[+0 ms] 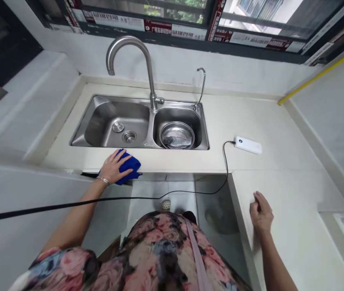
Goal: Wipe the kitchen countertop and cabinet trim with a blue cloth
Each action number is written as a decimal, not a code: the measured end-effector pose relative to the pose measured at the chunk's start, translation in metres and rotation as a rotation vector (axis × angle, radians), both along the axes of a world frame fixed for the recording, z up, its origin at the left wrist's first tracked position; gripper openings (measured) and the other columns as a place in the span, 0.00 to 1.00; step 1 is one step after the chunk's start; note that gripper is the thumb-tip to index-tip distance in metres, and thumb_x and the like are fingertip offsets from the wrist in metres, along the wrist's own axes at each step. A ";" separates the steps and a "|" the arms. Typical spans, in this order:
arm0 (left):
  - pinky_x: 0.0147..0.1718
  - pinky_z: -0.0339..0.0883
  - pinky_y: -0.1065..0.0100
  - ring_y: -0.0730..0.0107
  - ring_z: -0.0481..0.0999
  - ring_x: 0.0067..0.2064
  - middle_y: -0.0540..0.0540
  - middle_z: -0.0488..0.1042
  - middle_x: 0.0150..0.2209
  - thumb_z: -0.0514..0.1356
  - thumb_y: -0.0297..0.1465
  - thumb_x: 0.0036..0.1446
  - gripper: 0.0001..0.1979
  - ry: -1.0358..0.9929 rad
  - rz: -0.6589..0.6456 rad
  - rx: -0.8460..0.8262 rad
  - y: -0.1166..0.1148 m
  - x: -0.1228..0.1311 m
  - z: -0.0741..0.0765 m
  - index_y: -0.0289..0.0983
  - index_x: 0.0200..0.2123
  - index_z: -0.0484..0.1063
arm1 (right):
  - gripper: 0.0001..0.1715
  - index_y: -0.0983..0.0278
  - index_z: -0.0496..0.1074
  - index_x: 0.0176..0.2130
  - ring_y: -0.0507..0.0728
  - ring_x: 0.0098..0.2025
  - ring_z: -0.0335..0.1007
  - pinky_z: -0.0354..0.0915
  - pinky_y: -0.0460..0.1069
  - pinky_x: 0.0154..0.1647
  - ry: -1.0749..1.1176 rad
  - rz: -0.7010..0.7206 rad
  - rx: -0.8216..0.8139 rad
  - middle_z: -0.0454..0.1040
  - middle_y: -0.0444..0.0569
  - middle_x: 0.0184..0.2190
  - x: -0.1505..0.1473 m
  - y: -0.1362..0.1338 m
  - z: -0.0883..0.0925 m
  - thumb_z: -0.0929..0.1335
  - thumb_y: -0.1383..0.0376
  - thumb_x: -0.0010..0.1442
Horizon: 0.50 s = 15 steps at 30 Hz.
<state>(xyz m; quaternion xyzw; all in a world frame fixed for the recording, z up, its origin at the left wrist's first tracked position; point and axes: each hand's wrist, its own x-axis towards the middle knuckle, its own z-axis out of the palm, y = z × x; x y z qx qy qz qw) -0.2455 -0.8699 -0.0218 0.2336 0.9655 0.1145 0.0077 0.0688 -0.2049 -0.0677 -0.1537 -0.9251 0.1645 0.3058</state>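
Observation:
My left hand presses a crumpled blue cloth against the front edge of the cream countertop, just below the double stainless steel sink. A bracelet circles that wrist. My right hand rests on the side stretch of the countertop, its fingers curled inward. Nothing shows in its grip, and the fingertips are partly hidden. A floral garment covers my body at the bottom of the view.
A tall arched faucet and a small filter tap stand behind the sink. A steel strainer basket sits in the right bowl. A white power bank trails a black cable over the counter edge. A window lies beyond the backsplash.

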 end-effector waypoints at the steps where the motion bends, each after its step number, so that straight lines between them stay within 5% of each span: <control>1: 0.71 0.49 0.44 0.44 0.48 0.76 0.44 0.56 0.74 0.58 0.53 0.61 0.36 -0.010 0.016 -0.019 0.003 0.000 0.001 0.45 0.68 0.68 | 0.22 0.68 0.76 0.55 0.65 0.59 0.75 0.71 0.63 0.63 -0.001 -0.001 0.005 0.77 0.60 0.57 0.000 0.001 0.000 0.62 0.63 0.68; 7: 0.70 0.47 0.38 0.37 0.45 0.76 0.42 0.50 0.76 0.59 0.52 0.61 0.36 -0.102 0.042 -0.116 0.037 -0.001 0.012 0.48 0.70 0.65 | 0.21 0.68 0.76 0.54 0.65 0.59 0.75 0.70 0.62 0.64 -0.005 -0.003 0.028 0.77 0.60 0.57 -0.001 0.000 0.001 0.63 0.65 0.67; 15: 0.71 0.41 0.37 0.35 0.40 0.77 0.42 0.43 0.78 0.63 0.54 0.57 0.43 -0.244 -0.227 -0.180 0.129 -0.035 0.024 0.50 0.72 0.59 | 0.21 0.67 0.75 0.54 0.64 0.59 0.75 0.70 0.62 0.64 -0.018 -0.042 0.029 0.77 0.58 0.56 -0.005 -0.010 0.013 0.64 0.68 0.65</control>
